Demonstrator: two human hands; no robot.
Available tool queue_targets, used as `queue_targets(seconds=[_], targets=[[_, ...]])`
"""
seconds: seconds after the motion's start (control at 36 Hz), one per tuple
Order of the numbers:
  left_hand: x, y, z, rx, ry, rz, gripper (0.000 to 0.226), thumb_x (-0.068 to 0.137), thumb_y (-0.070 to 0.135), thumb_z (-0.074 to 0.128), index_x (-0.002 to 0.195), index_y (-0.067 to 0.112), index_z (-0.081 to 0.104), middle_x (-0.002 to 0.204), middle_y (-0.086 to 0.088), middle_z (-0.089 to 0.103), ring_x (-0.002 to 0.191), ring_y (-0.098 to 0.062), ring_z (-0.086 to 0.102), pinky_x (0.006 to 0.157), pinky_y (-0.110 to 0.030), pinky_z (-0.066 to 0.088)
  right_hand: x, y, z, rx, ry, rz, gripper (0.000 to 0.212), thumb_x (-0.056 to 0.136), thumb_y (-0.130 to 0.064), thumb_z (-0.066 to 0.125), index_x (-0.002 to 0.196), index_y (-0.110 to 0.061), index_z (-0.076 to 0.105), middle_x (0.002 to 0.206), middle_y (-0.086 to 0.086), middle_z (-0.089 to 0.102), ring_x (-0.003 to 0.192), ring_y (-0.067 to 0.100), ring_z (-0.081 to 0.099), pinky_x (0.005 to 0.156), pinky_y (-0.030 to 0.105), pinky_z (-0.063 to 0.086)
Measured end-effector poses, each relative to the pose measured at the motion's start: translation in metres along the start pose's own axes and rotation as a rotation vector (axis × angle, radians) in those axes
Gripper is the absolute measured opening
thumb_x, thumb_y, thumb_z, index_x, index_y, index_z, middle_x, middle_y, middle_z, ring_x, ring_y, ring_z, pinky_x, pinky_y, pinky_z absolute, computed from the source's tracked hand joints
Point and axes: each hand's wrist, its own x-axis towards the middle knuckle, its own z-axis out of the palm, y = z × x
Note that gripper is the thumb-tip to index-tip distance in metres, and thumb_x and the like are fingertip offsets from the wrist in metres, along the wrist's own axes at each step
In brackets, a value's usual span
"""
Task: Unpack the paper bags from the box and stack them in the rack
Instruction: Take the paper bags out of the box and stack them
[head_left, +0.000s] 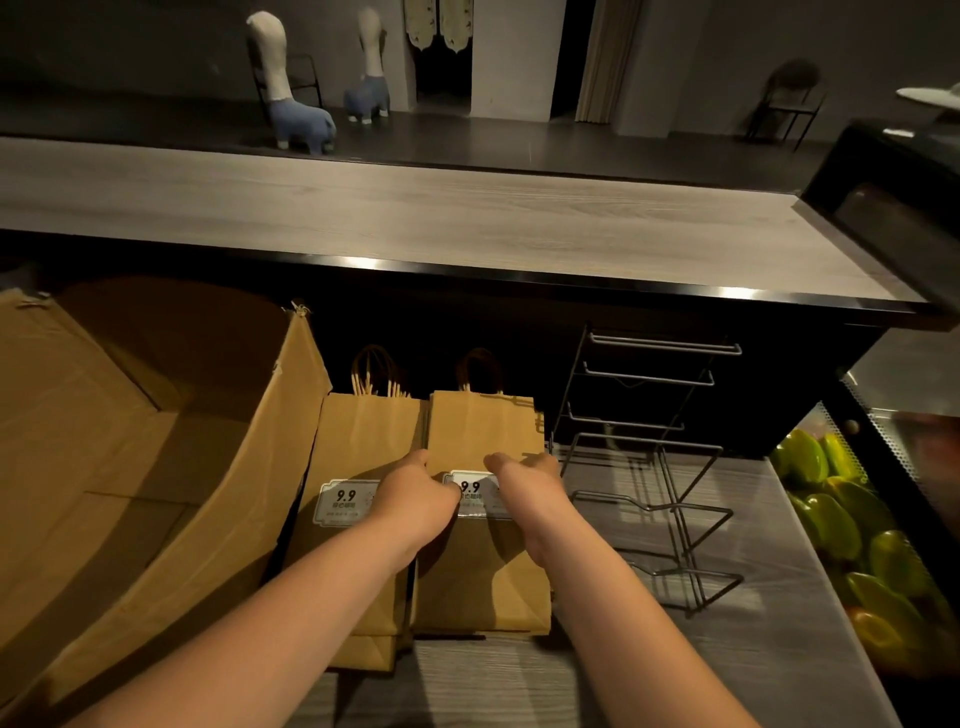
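- A person's left hand (418, 488) and right hand (530, 480) both rest on the right stack of paper bags (483, 566), which lies flat on a grey wood-grain work surface (727, 649) under a dark counter edge.
- The left hand's fingers curl over the stack's left edge, at the seam where it touches the left stack of paper bags (358, 452); the fingertips are tucked out of sight, so how tightly they pinch cannot be told.
- The right hand's fingers wrap the stack's right edge, thumb on top; their tips are hidden too.
- Between the two hands shows a white label (475, 491) printed "9.9"; a matching label (345, 501) sits just left of the left hand's knuckles, on the other stack.
- Beyond the fingers, twisted paper handles stick out from both stacks towards the counter.
- Left of the left hand, past the left stack, stands the open cardboard box (156, 441), its near flap touching that stack.
- Right of the right hand, just beside the held stack, stands the wire rack (654, 457), its tiers bare.
- Far right, a display case (852, 530) holds green and yellow fruit.
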Motion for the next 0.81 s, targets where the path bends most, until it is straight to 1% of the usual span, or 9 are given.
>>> queue_targets(seconds=[0.08, 0.17, 0.25, 0.31, 0.36, 0.44, 0.53, 0.67, 0.81], targets=[[-0.003, 0.002, -0.004, -0.07, 0.045, 0.029, 0.063, 0.094, 0.014, 0.059, 0.15, 0.018, 0.031, 0.15, -0.005, 0.042, 0.13, -0.024, 0.046, 0.096, -0.031, 0.041, -0.002, 0.0, -0.002, -0.018, 0.04, -0.031, 0.053, 0.089, -0.036, 0.061, 0.131, -0.015, 0.035, 0.128, 0.008, 0.042, 0.11, 0.03, 0.049, 0.096, 0.046, 0.047], [-0.009, 0.004, -0.013, -0.153, 0.098, 0.052, 0.065, 0.092, 0.009, 0.062, 0.149, 0.018, 0.033, 0.146, -0.003, 0.047, 0.13, -0.022, 0.047, 0.097, -0.029, 0.04, -0.004, -0.002, -0.005, 0.011, 0.057, -0.075, 0.045, 0.088, -0.032, 0.061, 0.125, -0.021, 0.037, 0.127, 0.008, 0.042, 0.104, 0.03, 0.056, 0.091, 0.049, 0.052], [-0.016, 0.005, -0.021, -0.26, 0.114, 0.069, 0.068, 0.092, 0.007, 0.062, 0.15, 0.019, 0.03, 0.145, -0.002, 0.048, 0.118, -0.013, 0.051, 0.072, -0.014, 0.047, -0.01, -0.005, -0.009, 0.1, -0.005, -0.093, 0.029, 0.092, -0.02, 0.058, 0.116, -0.023, 0.043, 0.116, 0.01, 0.059, 0.09, 0.027, 0.066, 0.066, 0.037, 0.058], [-0.022, 0.004, -0.025, -0.294, 0.09, 0.1, 0.06, 0.093, 0.008, 0.061, 0.146, 0.022, 0.038, 0.138, 0.001, 0.055, 0.104, -0.004, 0.054, 0.053, -0.012, 0.045, -0.019, -0.007, -0.012, 0.137, -0.055, -0.127, 0.024, 0.094, -0.013, 0.056, 0.115, -0.022, 0.047, 0.103, 0.008, 0.066, 0.083, 0.024, 0.07, 0.057, 0.033, 0.058], [-0.027, 0.002, -0.027, -0.357, 0.038, 0.147, 0.042, 0.093, 0.008, 0.06, 0.129, 0.028, 0.055, 0.119, 0.005, 0.066, 0.097, -0.004, 0.063, 0.061, -0.014, 0.051, -0.028, -0.009, -0.018, 0.143, -0.066, -0.176, 0.025, 0.095, -0.01, 0.055, 0.116, -0.02, 0.05, 0.101, 0.006, 0.067, 0.082, 0.022, 0.071, 0.058, 0.032, 0.059], [-0.041, 0.004, -0.034, -0.459, -0.017, 0.209, 0.035, 0.092, 0.005, 0.06, 0.112, 0.034, 0.063, 0.105, 0.009, 0.073, 0.102, -0.013, 0.067, 0.09, -0.039, 0.055, -0.04, -0.012, -0.027, 0.196, -0.103, -0.231, 0.021, 0.095, -0.009, 0.056, 0.114, -0.02, 0.055, 0.102, 0.005, 0.069, 0.084, 0.02, 0.071, 0.058, 0.028, 0.058], [-0.055, 0.012, -0.042, -0.519, -0.05, 0.293, 0.034, 0.093, 0.004, 0.058, 0.107, 0.035, 0.065, 0.104, 0.006, 0.073, 0.102, -0.014, 0.068, 0.093, -0.045, 0.053, -0.052, -0.015, -0.037, 0.234, -0.142, -0.301, 0.018, 0.097, -0.011, 0.055, 0.11, -0.023, 0.058, 0.101, 0.001, 0.072, 0.088, 0.018, 0.072, 0.071, 0.035, 0.06], [-0.071, 0.025, -0.058, -0.567, -0.069, 0.398, 0.031, 0.093, 0.002, 0.056, 0.108, 0.028, 0.064, 0.104, 0.004, 0.074, 0.1, -0.015, 0.069, 0.087, -0.041, 0.055, -0.067, -0.025, -0.046, 0.253, -0.208, -0.443, 0.021, 0.099, -0.014, 0.052, 0.114, -0.027, 0.059, 0.104, -0.003, 0.073, 0.095, 0.017, 0.071, 0.079, 0.04, 0.059], [-0.074, 0.028, -0.064, -0.472, 0.02, 0.461, 0.023, 0.093, 0.007, 0.057, 0.097, 0.03, 0.061, 0.093, 0.007, 0.073, 0.088, -0.003, 0.069, 0.075, -0.019, 0.053, -0.07, -0.03, -0.047, 0.23, -0.252, -0.58, 0.026, 0.098, -0.01, 0.051, 0.115, -0.029, 0.058, 0.104, -0.013, 0.072, 0.096, 0.002, 0.068, 0.069, 0.015, 0.054]])
